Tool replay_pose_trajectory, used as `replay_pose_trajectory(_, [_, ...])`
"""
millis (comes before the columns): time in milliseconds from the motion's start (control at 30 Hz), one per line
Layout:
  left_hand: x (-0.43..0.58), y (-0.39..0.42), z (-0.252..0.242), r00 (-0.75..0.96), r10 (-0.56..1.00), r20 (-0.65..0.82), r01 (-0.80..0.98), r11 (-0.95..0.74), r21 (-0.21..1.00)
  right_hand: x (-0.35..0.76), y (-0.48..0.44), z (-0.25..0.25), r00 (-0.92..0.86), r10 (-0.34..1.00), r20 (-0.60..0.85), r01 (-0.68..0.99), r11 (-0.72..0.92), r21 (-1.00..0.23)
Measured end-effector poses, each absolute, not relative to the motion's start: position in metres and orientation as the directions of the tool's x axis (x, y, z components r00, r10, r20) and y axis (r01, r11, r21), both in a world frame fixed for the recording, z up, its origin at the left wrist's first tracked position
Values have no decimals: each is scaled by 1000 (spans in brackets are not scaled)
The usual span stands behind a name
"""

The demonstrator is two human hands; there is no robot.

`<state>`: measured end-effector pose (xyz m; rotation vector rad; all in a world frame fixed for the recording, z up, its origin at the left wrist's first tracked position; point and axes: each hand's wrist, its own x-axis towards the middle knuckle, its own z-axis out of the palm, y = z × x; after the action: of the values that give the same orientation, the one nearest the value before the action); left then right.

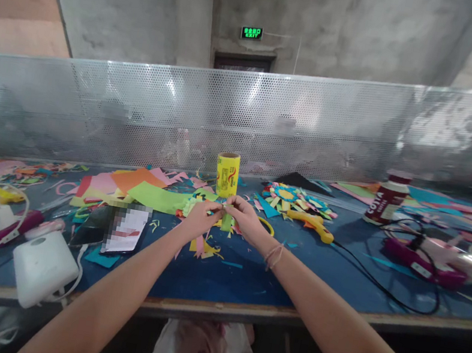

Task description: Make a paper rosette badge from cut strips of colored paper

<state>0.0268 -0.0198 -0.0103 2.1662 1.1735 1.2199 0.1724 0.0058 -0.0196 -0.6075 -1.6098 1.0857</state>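
My left hand (200,217) and my right hand (243,215) meet above the blue table (219,274), fingers pinched together on a small folded piece of green paper (226,221). Cut paper scraps in yellow, pink and orange (204,248) lie on the table right under my hands. A yellow cylindrical can (226,174) stands just behind them. Sheets of green (155,195), orange and pink paper lie to the left of the can.
A phone (126,231) and a white box with cable (44,267) lie at the left. A paper rosette (296,200), a yellow glue gun (312,223), a bottle (387,197) and a purple tool with black cord (419,265) are at the right. A perforated metal screen (245,123) backs the table.
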Motion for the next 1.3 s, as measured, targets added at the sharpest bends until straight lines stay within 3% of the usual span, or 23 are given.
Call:
replay_pose_trajectory(633, [27,-20,-9,275,817,508,477,-574,666,173,5,-19,-315,815,487,-101,481,-871])
replay_pose_trajectory(1300, [26,-20,-9,220,844,489,434,-534,725,173,4,-16,-317,869,379,-231,317,-920])
